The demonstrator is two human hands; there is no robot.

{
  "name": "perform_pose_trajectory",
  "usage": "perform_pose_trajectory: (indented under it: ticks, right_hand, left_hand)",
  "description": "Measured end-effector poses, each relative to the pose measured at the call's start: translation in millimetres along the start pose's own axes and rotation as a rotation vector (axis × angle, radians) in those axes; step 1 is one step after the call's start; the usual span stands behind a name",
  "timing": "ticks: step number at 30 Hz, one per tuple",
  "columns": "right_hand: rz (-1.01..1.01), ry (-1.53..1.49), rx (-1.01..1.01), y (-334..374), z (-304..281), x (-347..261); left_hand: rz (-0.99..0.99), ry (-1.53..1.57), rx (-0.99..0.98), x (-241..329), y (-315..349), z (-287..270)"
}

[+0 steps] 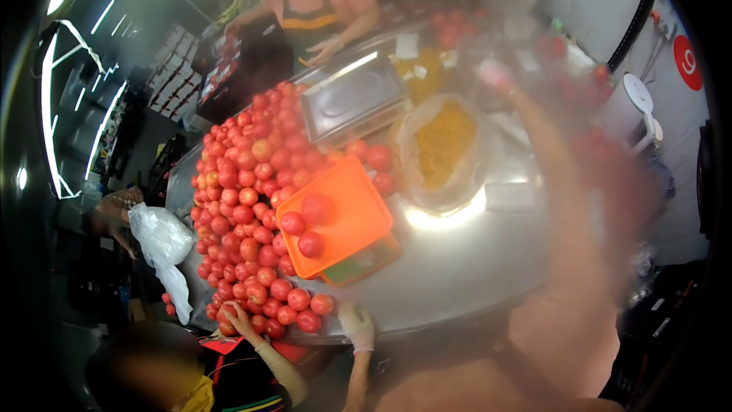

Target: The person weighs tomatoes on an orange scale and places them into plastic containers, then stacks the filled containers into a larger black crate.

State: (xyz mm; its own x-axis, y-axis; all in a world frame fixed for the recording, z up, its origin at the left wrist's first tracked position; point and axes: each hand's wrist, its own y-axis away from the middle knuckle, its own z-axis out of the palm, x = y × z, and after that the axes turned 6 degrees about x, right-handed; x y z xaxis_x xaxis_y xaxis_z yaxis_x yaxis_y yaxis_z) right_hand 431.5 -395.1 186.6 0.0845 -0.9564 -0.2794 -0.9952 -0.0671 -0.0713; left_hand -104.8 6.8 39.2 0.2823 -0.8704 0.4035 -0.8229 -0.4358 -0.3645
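Orange plastic catches my eye on the feed: a tilted tray [354, 202] with three loose tomatoes lying on it, above a clear tub [366, 263] with something green in its lower part. For writing, I have a red round sign [688, 62] on the wall at far right, bearing a single white character; a pale rectangle [512, 197] on the metal table [450, 275] is too washed out for me to read. The main heap of tomatoes [245, 178] covers the table's left side, reaching close to the wearer's gloved left hand [357, 326], which is at the near edge; I cannot tell whether its fingers are spread or pressed together. Haze smears the whole right side, where the wearer's right hand [496, 75] reaches out beyond an open clear bag [436, 200] of yellow-orange matter; its fingers blur into one pale patch, so I can't tell their state or any grip. A co-worker's hand [242, 323] rests on tomatoes at lower left; another co-worker [316, 11] across the table is cut off by the top edge.
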Motion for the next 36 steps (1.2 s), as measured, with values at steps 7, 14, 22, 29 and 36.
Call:
perform_pose_trajectory:
  ticks: [7, 14, 22, 29, 36]
  right_hand:
    - [0.08, -0.06, 0.079, -21.1, 20.7, 10.4]
    - [0.023, -0.049, 0.27, -11.2, 24.2, 0.0]
    - [-0.012, -0.076, 0.277, -21.1, 31.5, 21.7]
    - [0.115, -0.148, 0.285, -22.1, 19.1, -5.1]
    - [-0.504, 0.206, 1.017, 26.0, -30.9, 2.0]
  left_hand:
    - [-0.019, -0.013, -0.007, 7.6, 11.5, -5.1]
    - [-0.02, -0.037, 0.056, 12.9, 13.6, -7.1]
    - [-0.045, -0.075, 0.073, 14.6, 11.8, -5.4]
    - [-0.069, -0.067, 0.099, 12.0, 12.1, -6.3]
    - [-0.122, -0.036, 0.101, 17.1, 10.8, -5.1]
